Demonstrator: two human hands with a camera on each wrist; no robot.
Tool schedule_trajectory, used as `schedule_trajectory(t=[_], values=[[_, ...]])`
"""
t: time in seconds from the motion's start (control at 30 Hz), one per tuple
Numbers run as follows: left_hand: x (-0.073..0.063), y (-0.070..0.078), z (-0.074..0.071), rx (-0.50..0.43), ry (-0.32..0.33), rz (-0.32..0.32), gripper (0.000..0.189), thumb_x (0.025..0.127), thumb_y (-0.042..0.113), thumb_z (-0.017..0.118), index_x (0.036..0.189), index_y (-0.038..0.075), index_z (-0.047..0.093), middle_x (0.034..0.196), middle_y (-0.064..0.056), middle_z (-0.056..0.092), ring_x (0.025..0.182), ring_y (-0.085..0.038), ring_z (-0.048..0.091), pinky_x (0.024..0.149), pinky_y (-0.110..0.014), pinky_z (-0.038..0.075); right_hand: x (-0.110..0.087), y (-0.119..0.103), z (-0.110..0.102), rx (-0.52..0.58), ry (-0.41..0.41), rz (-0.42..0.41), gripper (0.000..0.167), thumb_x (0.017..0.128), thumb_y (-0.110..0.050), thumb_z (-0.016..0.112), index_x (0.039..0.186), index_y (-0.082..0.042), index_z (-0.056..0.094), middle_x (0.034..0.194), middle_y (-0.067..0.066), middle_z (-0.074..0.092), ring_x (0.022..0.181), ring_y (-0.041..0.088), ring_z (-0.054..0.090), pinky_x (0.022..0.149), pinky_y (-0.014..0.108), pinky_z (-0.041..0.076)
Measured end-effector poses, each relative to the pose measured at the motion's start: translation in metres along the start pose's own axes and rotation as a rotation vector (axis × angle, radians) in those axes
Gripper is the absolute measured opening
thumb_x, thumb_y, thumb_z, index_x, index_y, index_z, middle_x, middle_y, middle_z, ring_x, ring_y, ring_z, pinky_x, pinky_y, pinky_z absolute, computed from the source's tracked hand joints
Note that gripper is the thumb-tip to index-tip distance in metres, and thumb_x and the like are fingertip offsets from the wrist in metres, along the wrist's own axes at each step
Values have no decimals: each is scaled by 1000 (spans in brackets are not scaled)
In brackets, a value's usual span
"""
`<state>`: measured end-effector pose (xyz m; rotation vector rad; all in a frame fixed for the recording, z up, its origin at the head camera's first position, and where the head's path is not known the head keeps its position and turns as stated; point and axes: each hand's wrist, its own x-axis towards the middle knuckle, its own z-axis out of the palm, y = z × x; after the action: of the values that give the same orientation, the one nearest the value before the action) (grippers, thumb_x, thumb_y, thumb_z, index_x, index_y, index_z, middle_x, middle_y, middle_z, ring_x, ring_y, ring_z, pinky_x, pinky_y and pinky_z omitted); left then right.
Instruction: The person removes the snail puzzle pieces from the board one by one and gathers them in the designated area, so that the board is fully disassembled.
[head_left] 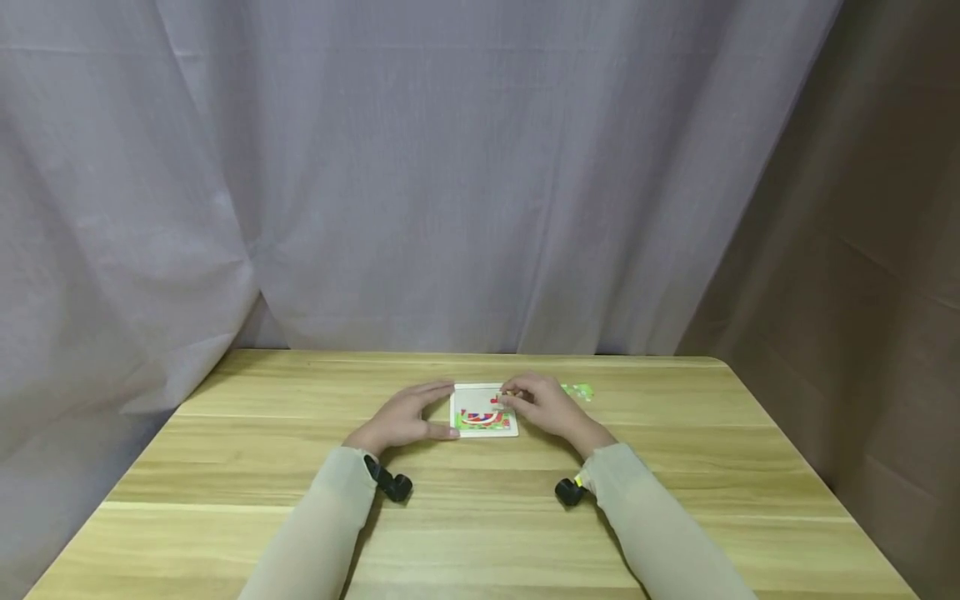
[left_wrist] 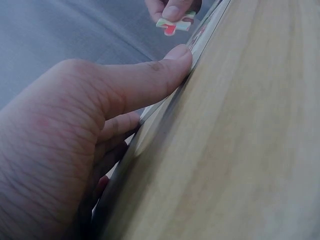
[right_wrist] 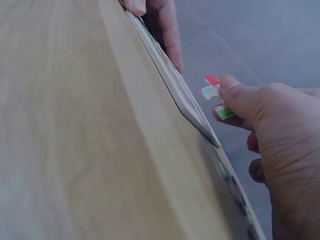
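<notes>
A white-rimmed puzzle tray (head_left: 485, 434) lies on the table, its lower part filled with colourful pieces in red, green and white. Between thumb and fingertips, my right hand (head_left: 542, 403) pinches a jigsaw puzzle piece (right_wrist: 211, 91) with red, green and pale blue patches, held over the tray's right side. My left hand (head_left: 405, 417) rests at the tray's left side with fingers and thumb spread. In the left wrist view its fairly straight thumb (left_wrist: 145, 82) lies on the near rim, while the other fingers touch the side edge, partly hidden behind it.
More green puzzle pieces (head_left: 579, 391) lie on the wooden table (head_left: 480, 517) just beyond my right hand. Grey curtains (head_left: 420, 183) hang behind the table's far edge and along the right side.
</notes>
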<state>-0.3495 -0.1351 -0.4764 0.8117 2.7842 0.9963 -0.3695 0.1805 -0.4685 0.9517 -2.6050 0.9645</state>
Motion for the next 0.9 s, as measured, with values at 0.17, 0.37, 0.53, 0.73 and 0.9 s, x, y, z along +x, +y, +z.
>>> schedule_trajectory(t=[0.17,0.37,0.53,0.73,0.9], values=[[0,-1,1,-2,-3,-3,96,92,54,86,171,13,50,181,-11,43,168,-43,38,138,-72,25,-7,7,-4,4,47,-11,9,105,-16,81,110,-11,86,108,6,83,92,10,67,82,25,58],[-1,0,0,-7,-4,-8,95,92,54,87,170,13,50,181,-11,43,168,-43,38,139,-72,25,-16,19,-12,15,73,17,10,106,-17,80,110,-11,87,109,6,84,88,4,64,78,24,56],[0,1,1,-2,-6,-4,95,93,53,86,171,13,50,181,-11,43,168,-42,38,139,-71,25,-23,24,-22,15,75,75,11,105,-18,81,111,-11,87,108,6,84,87,5,63,77,24,56],[0,3,0,1,-7,-7,94,94,53,86,171,12,49,181,-11,43,169,-42,38,139,-70,25,-37,35,-40,15,103,132,10,104,-17,81,110,-9,86,104,6,82,79,5,60,70,23,53],[-1,3,-1,2,-9,-13,94,94,52,86,171,12,49,181,-11,43,169,-42,38,139,-70,25,-51,48,-54,-4,133,165,10,103,-18,83,109,-11,87,97,2,79,77,6,57,68,23,50]])
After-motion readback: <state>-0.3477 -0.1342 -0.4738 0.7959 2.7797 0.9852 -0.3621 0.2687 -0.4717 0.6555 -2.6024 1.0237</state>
